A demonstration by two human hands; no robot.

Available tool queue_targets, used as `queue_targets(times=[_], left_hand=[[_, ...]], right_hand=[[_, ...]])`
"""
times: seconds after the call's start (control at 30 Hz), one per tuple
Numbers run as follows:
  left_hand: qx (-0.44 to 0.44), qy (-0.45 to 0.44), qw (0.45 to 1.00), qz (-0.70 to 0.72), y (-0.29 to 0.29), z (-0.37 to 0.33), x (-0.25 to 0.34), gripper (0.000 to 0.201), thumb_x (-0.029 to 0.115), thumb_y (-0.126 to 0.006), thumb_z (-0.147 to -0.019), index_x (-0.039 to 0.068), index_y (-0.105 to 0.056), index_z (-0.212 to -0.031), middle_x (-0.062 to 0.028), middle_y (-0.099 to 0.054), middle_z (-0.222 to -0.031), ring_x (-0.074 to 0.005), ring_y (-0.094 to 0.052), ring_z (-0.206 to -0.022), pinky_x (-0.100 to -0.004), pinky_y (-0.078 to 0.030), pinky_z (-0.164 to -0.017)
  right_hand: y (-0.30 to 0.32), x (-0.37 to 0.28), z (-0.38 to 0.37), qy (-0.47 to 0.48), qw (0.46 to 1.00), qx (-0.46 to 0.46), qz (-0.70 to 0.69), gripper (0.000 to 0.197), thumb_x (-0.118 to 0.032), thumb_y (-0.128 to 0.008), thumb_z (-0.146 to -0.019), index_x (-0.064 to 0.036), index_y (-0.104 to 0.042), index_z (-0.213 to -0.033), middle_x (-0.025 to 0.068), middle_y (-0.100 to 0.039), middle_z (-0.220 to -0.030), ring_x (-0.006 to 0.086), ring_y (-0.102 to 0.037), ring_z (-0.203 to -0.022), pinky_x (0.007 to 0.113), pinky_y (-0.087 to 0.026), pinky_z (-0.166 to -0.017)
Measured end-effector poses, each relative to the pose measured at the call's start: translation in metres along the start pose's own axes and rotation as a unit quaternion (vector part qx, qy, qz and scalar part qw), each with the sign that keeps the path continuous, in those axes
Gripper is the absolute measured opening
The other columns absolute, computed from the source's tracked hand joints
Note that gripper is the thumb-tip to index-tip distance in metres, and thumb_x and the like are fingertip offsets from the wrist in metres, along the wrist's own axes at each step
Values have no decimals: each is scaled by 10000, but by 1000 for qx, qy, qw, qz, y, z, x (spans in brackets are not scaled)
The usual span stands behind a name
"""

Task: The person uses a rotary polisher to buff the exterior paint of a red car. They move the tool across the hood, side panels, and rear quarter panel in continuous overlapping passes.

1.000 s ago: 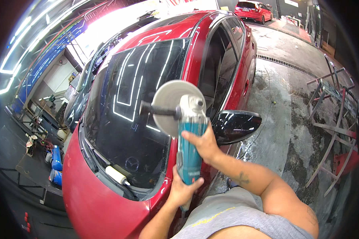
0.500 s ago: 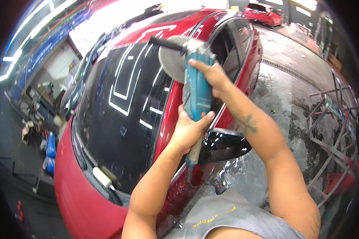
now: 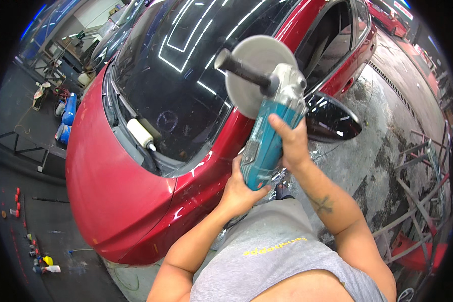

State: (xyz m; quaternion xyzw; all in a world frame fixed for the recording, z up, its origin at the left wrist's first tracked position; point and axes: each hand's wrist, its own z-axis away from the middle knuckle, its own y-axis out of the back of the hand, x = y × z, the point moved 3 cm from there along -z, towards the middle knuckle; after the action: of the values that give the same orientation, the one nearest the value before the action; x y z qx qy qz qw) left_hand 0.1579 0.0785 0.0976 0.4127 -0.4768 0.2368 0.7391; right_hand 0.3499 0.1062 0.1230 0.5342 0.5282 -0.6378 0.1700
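A teal and grey polisher (image 3: 267,146) with a round pale pad (image 3: 246,50) and a black side handle (image 3: 241,69) is in both my hands. My left hand (image 3: 240,192) wraps the lower end of its body. Higher up, my right hand (image 3: 293,142) grips the body just below the metal head, thumb along the casing. The pad overlaps the edge of the windshield (image 3: 186,85) of a red car; whether it touches the car I cannot tell. Just right of the tool's head is the black side mirror (image 3: 332,118).
At the base of the windshield lies a cream bottle (image 3: 140,134) by the wiper. The red hood (image 3: 105,186) is at left. Blue cylinders (image 3: 69,108) and small bottles (image 3: 48,261) are on the dark floor. A metal frame (image 3: 412,196) stands at right, with another red car (image 3: 387,19) far behind.
The view has shifted toward the hood. The polisher has come back from beside the roof pillar to near the mirror, tilting right, with both hands still gripping it.
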Motion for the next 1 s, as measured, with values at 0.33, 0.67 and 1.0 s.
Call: queue_targets(times=[0.33,0.67,1.0], left_hand=[[14,-33,994,-105,83,166,-153,1017,224,-876,-769,104,-263,-1571,-280,-692,-1299,-434,-708,-1217,-495,-545,-1045],[35,26,992,-121,117,242,-179,983,159,-899,-796,81,-272,-1549,-269,-717,-1267,-431,-729,-1175,-488,-569,-1013],[21,-9,997,-77,69,147,-111,1029,185,-911,-773,32,-265,-1559,-262,-649,-1353,-374,-674,-1259,-460,-522,-1083]], right_hand=[[-66,122,198,-131,989,-25,-57,649,-200,-900,-867,-76,-543,-1395,75,-678,-1223,207,-678,-1127,411,-567,-1023],[-101,130,254,-248,959,-114,-72,844,-182,-963,-802,-90,-465,-1476,83,-638,-1328,222,-617,-1282,437,-505,-1132],[-59,90,156,-121,990,-57,-42,820,-187,-974,-775,-74,-501,-1434,77,-652,-1266,218,-652,-1187,421,-547,-1070]])
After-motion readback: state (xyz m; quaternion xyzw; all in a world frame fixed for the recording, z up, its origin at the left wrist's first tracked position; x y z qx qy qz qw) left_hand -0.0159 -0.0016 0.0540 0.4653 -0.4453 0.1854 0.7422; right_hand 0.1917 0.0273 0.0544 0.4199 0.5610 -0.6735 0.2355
